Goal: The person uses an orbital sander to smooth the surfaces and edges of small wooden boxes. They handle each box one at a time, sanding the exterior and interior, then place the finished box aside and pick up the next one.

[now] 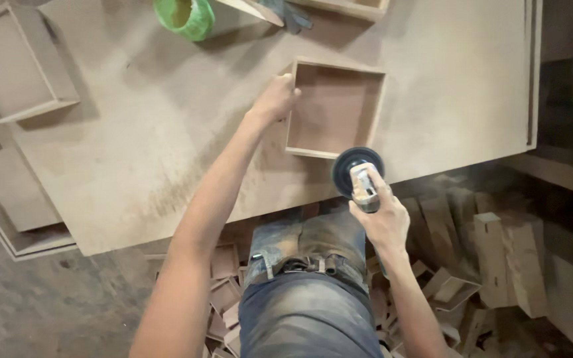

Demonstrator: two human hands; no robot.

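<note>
Your left hand (275, 99) rests on the left wall of the open wooden box (335, 109), fingers curled over its top rim near the far-left corner, steadying it on the dusty board table (140, 132). The box sits just past the centre of the view, at about 12 o'clock from your waist.

Your right hand (382, 222) is closed tight around the body of the angle grinder (361, 178), whose dark round disc points away from you. The disc sits at the box's near edge, at about 5 o'clock from the box's middle; whether it touches the wood I cannot tell. From the grinder, the box lies at about 11 o'clock.

A green roll of tape (185, 16) lies at the table's far edge, around 10 o'clock from the box. Wooden offcuts (499, 258) are heaped on the floor at your right.
</note>
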